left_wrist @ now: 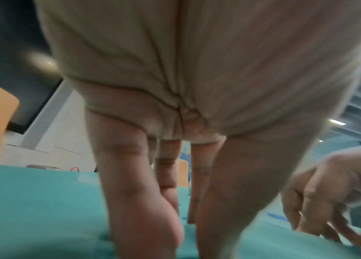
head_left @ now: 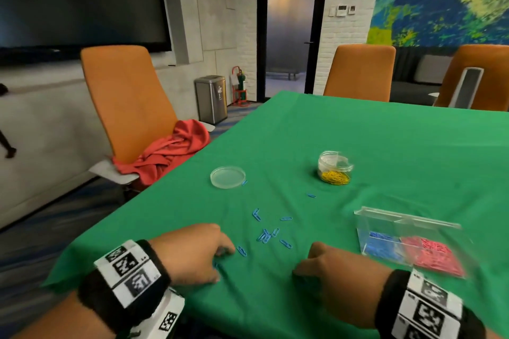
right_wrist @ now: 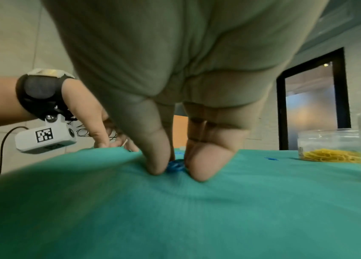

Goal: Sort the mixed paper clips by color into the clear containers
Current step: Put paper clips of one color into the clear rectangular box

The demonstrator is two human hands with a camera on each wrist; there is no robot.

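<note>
Several loose blue paper clips (head_left: 267, 235) lie scattered on the green cloth between my hands. My right hand (head_left: 301, 267) is curled down onto the cloth; the right wrist view shows its thumb and fingers pinching a small bunch of blue clips (right_wrist: 176, 165). My left hand (head_left: 224, 264) stands with its fingertips on the cloth beside one blue clip (head_left: 241, 251), a gap showing between its thumb (left_wrist: 152, 210) and fingers. To the right stands a clear divided box (head_left: 385, 217) holding blue and red clips. Yellow clips fill the bottom of a round clear jar (head_left: 334, 166) farther back.
A clear round lid (head_left: 227, 176) lies at the back left of the cloth, a blue clip at its edge. The table's near and left edges run close to my wrists. An orange chair (head_left: 129, 102) with a red cloth stands to the left, two more behind the table.
</note>
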